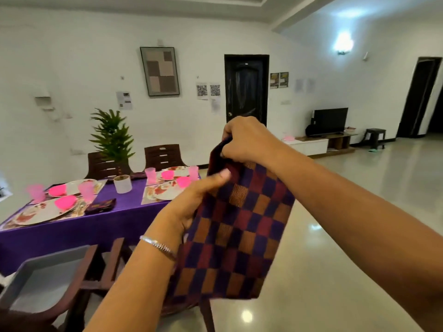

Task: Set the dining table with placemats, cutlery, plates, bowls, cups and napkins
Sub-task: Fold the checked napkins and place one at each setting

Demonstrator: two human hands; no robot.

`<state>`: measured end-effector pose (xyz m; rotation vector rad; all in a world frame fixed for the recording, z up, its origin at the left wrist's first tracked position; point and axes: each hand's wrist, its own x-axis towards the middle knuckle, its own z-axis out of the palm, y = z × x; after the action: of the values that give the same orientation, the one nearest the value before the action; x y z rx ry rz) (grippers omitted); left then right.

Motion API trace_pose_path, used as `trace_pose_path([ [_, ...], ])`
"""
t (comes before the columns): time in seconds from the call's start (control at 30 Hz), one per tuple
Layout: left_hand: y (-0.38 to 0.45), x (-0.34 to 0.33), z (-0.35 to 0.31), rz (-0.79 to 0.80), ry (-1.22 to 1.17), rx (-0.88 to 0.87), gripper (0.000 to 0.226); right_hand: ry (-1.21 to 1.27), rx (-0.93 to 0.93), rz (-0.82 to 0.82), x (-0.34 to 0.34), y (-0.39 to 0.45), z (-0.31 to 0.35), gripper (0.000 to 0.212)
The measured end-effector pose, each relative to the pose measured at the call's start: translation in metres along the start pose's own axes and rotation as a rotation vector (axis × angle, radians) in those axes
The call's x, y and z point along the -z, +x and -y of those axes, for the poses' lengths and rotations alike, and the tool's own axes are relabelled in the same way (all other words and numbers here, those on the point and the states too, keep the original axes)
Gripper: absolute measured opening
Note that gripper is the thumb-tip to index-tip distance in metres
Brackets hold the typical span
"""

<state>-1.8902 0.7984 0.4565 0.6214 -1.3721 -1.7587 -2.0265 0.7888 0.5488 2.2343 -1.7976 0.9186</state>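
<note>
**Soft napkin held up away from the table**

While the dining table (100,226) is sitting at about nine o'clock in the head view, the person is holding a checked napkin (237,226) up in mid-air near the centre, apart from the table. The right hand (247,140) is gripping the top edge at twelve o'clock of the cloth, fingers curled round a gathered fold. The left hand (191,200) is pinching the left edge at about ten o'clock, thumb pressing on the front face.

The cloth is hanging limp and creasing, so it is probably light, soft and not fragile; it is likely to flop wherever it is unsupported. Corners or a folded edge look like the best places to hold.

On the table, plates (45,214), pink bowls (65,202) and pink cups (86,190) are already lying on placemats, with a folded napkin (100,206) beside one setting and a potted plant (122,183) in the middle.
</note>
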Motion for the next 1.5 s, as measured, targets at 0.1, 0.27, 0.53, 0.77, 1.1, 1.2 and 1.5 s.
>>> trace_pose_path([
  [0.1, 0.05, 0.003, 0.014, -0.113, 0.193, 0.177, 0.018, 0.007, -0.007, -0.016, -0.018, 0.026, -0.04, 0.029],
  [0.27, 0.132, 0.023, 0.008, -0.161, 0.02, 0.128, 0.032, 0.358, -0.289, 0.159, -0.043, 0.064, -0.137, 0.114],
  [0.53, 0.264, 0.049, 0.005, -0.165, -0.115, 0.039, 0.018, 1.047, -0.798, 0.431, -0.121, 0.073, -0.302, 0.122],
  [0.77, 0.362, 0.045, 0.026, -0.192, -0.147, 0.048, 0.019, 1.415, -0.636, 0.307, -0.158, 0.106, -0.393, 0.081],
  [1.1, 0.485, 0.033, 0.044, -0.267, -0.138, 0.006, 0.043, 1.6, -0.39, 0.424, -0.144, 0.192, -0.523, 0.058],
  [1.2, 0.506, 0.033, 0.053, -0.171, -0.125, 0.089, 0.063, 1.581, -0.507, 0.389, -0.138, 0.218, -0.557, 0.04],
  [1.5, 0.566, 0.058, 0.093, -0.585, 0.345, 0.186, 0.056, 1.394, -0.485, 0.364, -0.169, 0.27, -0.609, 0.045],
])
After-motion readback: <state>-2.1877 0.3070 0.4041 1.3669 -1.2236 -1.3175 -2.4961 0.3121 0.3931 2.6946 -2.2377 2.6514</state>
